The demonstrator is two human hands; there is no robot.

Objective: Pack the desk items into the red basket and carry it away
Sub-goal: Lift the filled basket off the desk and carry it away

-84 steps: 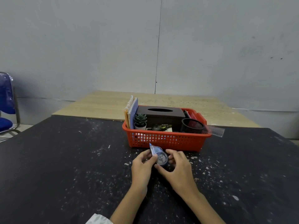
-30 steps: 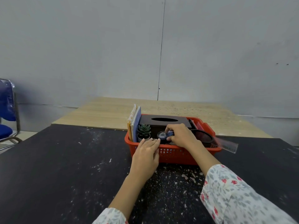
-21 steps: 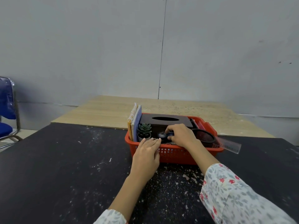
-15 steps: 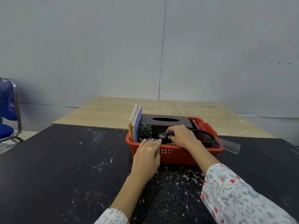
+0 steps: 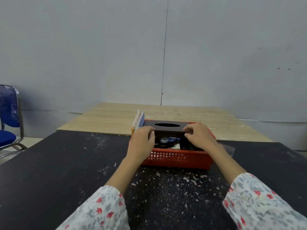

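Red plastic basket (image 5: 177,158) sits on the dark table (image 5: 49,171), holding one brown tissue box (image 5: 166,128), one blue tape dispenser (image 5: 169,139) and two spiral notebooks (image 5: 138,120) standing at its left. Left hand (image 5: 142,143) and right hand (image 5: 198,137) curl their fingers against the box's near corners.

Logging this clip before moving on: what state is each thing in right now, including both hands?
Red basket: on the black table, packed.
Tissue box: upright in the basket, slot empty.
Notebooks: on edge at the basket's left end.
Correction tape: lying in the basket, released.
Left hand: over the basket's left end, fingers curled at the tissue box corner.
Right hand: over the right end, likewise; grip unclear.
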